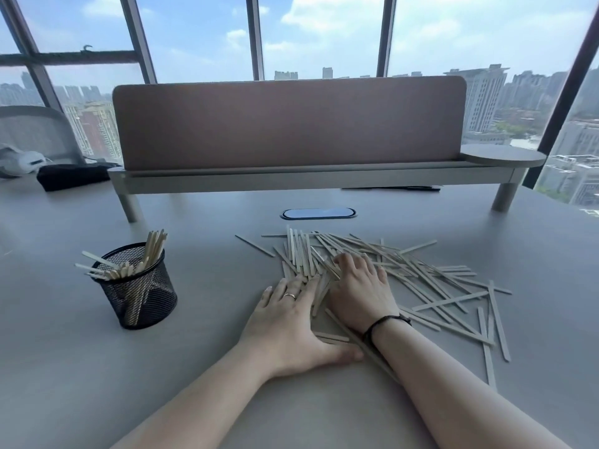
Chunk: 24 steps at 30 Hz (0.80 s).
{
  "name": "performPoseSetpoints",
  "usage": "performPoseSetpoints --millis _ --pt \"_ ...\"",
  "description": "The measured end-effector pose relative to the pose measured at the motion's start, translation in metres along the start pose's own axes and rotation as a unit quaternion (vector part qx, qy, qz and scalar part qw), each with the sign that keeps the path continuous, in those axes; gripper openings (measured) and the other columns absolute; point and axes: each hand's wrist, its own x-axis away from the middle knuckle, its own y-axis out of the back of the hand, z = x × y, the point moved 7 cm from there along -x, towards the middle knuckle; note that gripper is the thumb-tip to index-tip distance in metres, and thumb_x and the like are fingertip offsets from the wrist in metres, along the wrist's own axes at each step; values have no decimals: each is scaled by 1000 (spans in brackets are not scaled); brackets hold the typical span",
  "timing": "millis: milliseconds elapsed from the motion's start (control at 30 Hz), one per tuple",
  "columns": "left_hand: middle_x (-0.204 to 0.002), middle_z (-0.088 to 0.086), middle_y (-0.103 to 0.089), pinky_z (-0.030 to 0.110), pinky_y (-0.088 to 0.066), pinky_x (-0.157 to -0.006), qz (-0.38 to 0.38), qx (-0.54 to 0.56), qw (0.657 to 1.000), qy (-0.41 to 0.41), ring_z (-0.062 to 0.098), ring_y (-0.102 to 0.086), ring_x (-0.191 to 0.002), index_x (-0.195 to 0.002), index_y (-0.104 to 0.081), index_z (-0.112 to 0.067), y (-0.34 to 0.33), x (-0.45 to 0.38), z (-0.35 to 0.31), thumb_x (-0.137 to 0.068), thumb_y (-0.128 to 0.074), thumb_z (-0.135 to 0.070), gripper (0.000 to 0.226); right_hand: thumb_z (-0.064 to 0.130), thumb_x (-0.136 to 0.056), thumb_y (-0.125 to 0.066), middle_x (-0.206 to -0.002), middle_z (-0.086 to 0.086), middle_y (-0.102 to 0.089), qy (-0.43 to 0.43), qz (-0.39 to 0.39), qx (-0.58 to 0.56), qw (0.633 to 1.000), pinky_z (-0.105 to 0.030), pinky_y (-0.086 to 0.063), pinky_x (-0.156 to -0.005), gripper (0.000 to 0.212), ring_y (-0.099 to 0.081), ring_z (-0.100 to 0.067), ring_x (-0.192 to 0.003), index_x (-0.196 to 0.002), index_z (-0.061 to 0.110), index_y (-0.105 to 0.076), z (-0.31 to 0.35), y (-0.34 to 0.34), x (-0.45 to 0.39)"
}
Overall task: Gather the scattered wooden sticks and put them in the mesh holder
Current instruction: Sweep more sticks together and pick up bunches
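A pile of pale wooden sticks (418, 273) lies scattered on the grey table (227, 400), spreading right of centre. A black mesh holder (139, 296) stands at the left with several sticks leaning in it. My left hand (291, 322) lies flat on the table against the pile's left side, fingers spread, a ring on one finger. Lying palm down on the sticks, my right hand (359, 290) has its fingers bent over them and a dark cord round the wrist. A bunch of sticks (299, 254) sits roughly side by side between the two hands.
A raised shelf with a brown divider panel (288, 124) crosses the back of the table. A cable port (319, 213) sits just beyond the pile. A black cloth (73, 176), a white object and a chair back are at the far left.
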Motion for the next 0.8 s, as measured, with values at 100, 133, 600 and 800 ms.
performPoseSetpoints --millis 100,133,600,800 --pt "-166 -12 -13 37 -8 -125 -28 26 999 -2 10 -8 -153 -157 -9 -37 1 -2 -1 -48 -48 -100 133 31 -90 -43 -142 -4 -47 1 -10 -20 1000 -43 -26 -112 38 -35 -25 -138 -127 25 -44 2 1 0" --pt "-164 -13 -20 35 -13 -124 -46 42 998 -3 9 -14 -152 -156 -17 -37 4 -3 0 -49 -50 -99 128 32 -92 -45 -141 -5 -48 3 -10 -35 999 -41 -30 -108 36 -40 -27 -134 -127 25 -44 3 1 1" --pt "-156 -23 -32 37 -24 -119 -36 67 993 -85 10 -17 -150 -126 -50 -51 7 -5 1 -59 -40 -100 84 45 -90 -62 -130 8 -55 57 -33 -295 953 -32 -43 -104 36 -52 -9 -123 -122 30 -54 14 14 13" --pt "-112 -20 -62 25 -39 -103 -74 109 984 -118 -2 -48 -124 -87 -57 -32 11 -6 3 -70 -57 -83 53 72 -85 -45 -152 -4 -41 -58 -120 7 991 -54 -18 -120 72 -34 -27 -144 -140 25 -41 -51 49 -15"
